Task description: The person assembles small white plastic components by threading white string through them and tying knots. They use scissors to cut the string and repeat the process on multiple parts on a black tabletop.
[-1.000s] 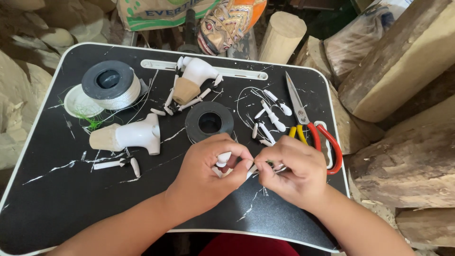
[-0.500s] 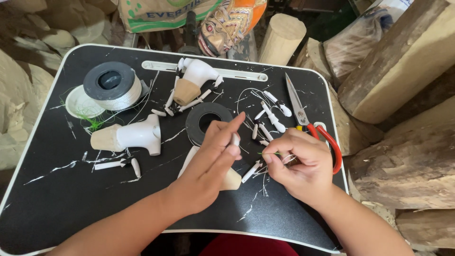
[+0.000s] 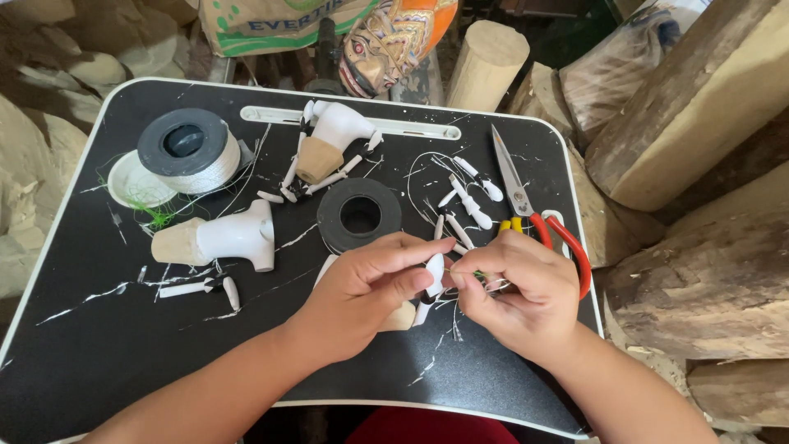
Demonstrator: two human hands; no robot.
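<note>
White piece [image 3: 433, 272] sits at surface [image 3: 99, 362] centre-bottom, pinched by left hand [image 3: 366, 292]; right hand [image 3: 514, 296] at 3 o'clock pinches thread. Two spools [image 3: 187, 150], two white figures [image 3: 234, 238], one scissors [image 3: 534, 218].

Black worktop [image 3: 99, 362] with white rim, rounded corners, flecked with white scraps. Rough wood blocks [image 3: 699, 107] stacked at 2 to 4 o'clock. Pale round log end [image 3: 486, 62] at 12. Printed sack [image 3: 271, 25] at 11. Soft daylight, no hard shadows.
</note>
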